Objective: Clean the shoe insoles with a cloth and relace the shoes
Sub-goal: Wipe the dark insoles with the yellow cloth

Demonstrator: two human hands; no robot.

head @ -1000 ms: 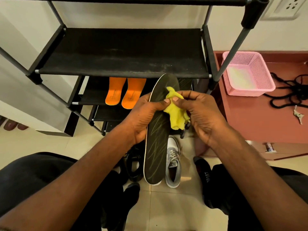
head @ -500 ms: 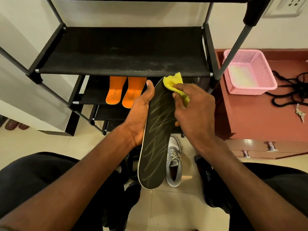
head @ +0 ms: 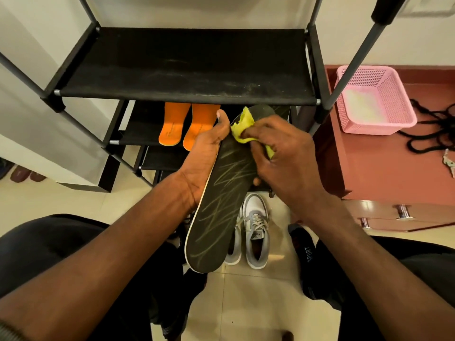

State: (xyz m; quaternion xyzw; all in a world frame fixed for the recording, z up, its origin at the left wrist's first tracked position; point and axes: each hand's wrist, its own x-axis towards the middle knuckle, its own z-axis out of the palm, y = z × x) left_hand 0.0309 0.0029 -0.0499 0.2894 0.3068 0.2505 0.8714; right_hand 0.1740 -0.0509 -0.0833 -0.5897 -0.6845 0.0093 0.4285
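A long black insole [head: 221, 203] with pale scribble lines is held up in front of me, toe end pointing away. My left hand [head: 204, 158] grips its left edge, thumb up beside the toe end. My right hand [head: 280, 153] pinches a yellow cloth [head: 242, 126] and presses it on the insole's upper part. Two orange insoles [head: 187, 126] lie on a lower rack shelf. A grey and white pair of sneakers [head: 256, 232] stands on the floor under the insole. Black laces [head: 433, 134] lie coiled on the red cabinet at right.
A black shoe rack [head: 182, 67] stands straight ahead, its poles rising on both sides. On the red cabinet [head: 384, 168] sits a pink basket [head: 376, 104], with keys [head: 449, 163] near the right edge. Dark shoes [head: 305, 254] lie by my knees on the tiled floor.
The right hand and the cloth went up to the insole's toe end, then slid left across it. The left thumb has left the cloth and now lies along the insole's edge.
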